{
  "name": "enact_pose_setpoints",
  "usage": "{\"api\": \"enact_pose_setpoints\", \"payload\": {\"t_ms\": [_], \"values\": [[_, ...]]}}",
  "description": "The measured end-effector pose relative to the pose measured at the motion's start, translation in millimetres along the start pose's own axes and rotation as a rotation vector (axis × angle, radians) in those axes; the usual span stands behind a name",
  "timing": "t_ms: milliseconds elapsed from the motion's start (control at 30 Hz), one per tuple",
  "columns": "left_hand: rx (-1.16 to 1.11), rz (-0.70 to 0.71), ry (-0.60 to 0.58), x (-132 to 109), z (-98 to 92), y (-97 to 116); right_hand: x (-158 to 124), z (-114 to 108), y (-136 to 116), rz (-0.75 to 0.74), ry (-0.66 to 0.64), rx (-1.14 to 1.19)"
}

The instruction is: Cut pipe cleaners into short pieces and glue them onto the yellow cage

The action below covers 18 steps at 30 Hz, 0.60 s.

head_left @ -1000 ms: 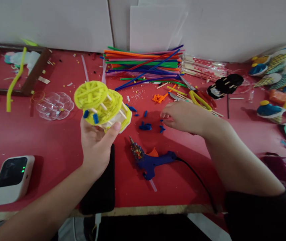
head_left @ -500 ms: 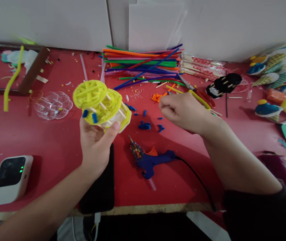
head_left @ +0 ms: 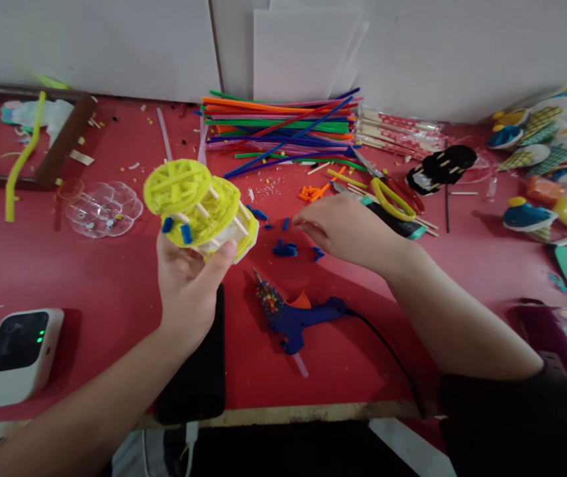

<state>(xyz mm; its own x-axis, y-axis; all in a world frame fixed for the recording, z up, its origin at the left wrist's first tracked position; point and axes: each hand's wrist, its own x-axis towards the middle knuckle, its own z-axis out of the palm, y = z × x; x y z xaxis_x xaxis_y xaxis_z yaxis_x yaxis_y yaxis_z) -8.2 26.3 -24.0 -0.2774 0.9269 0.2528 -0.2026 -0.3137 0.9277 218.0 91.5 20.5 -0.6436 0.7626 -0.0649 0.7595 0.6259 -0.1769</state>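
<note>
My left hand (head_left: 187,291) grips a tiered yellow model (head_left: 187,189) from below, thumb on its white base. Fuzzy yellow pipe cleaner covers its round tiers, with short wooden sticks between them. Two blue bits (head_left: 186,233) sit on the edge of the lower tier. Palm down over the table, my right hand (head_left: 350,232) has its fingers bent, with a gap between thumb and forefinger. Just left of its fingertips lies a short blue pipe cleaner piece (head_left: 285,223). More cut blue pieces (head_left: 284,248) lie below that. No object shows in the right hand.
A blue glue gun (head_left: 303,321) with a black cord lies in front. Behind are colourful pipe cleaners (head_left: 278,122), orange pieces (head_left: 309,193), yellow-handled scissors (head_left: 387,199) and a black model (head_left: 440,169). At left stand a clear tray (head_left: 104,209) and a white device (head_left: 18,358).
My right hand has moved left, toward the blue pieces, and its fingers have loosened from a fist. The scissors behind it show more. My left hand holds the yellow model almost still.
</note>
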Motion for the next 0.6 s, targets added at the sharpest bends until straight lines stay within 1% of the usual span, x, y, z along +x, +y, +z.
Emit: {"api": "enact_pose_setpoints", "payload": {"t_ms": [167,267,433,600], "values": [[-0.019,0.009,0.003,-0.2,-0.1,0.2,1.8,3.7,-3.0,-0.094,0.077,0.145],[-0.017,-0.006,-0.018,0.2,-1.0,-0.3,1.3,4.4,-5.2,-0.102,0.137,0.362],[-0.048,0.009,-0.015,1.1,-2.1,-2.8,0.3,0.7,-7.0,0.002,0.196,0.851],[-0.073,0.017,-0.031,1.1,-2.3,-3.8,0.9,-4.5,-9.2,0.114,0.185,1.191]]}}
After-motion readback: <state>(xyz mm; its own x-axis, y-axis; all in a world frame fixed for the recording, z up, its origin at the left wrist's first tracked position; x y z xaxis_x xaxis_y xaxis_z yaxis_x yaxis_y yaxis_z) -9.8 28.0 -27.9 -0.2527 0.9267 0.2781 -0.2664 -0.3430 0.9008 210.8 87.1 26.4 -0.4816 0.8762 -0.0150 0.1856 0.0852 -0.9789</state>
